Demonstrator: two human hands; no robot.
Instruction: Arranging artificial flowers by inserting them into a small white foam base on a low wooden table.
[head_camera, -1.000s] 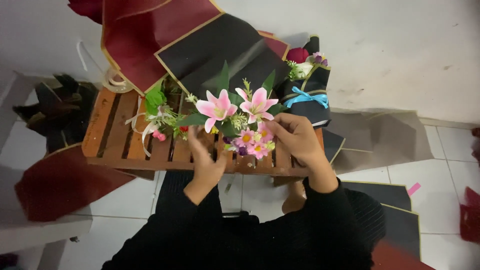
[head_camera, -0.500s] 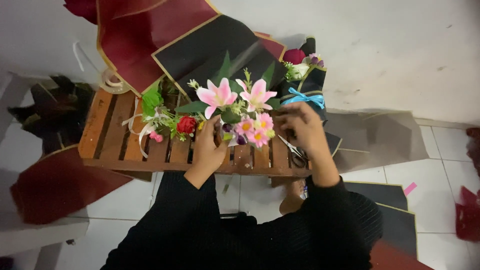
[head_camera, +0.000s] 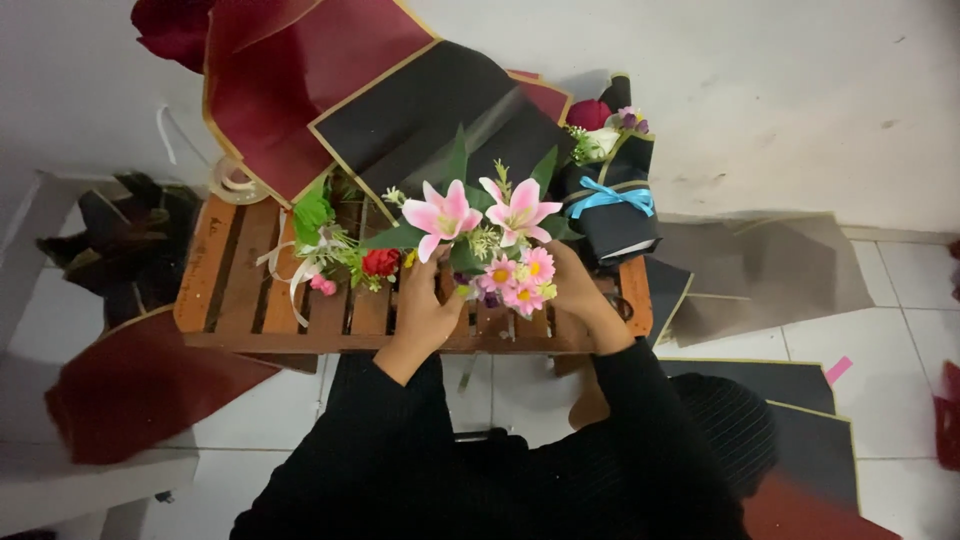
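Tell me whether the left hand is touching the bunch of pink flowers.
Touching. The head view shows the left hand wrapped around the stems just below the pink flowers, with no gap between fingers and bunch.

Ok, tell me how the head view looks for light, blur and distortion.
Head view: dim, soft light with dark corners; the pink lilies are brightest and reasonably sharp. The left hand and right hand are slightly soft and shaded under the flowers. The black wrapping sheet shows a faint sheen. The wooden crate edges bow a little, a wide-lens effect.
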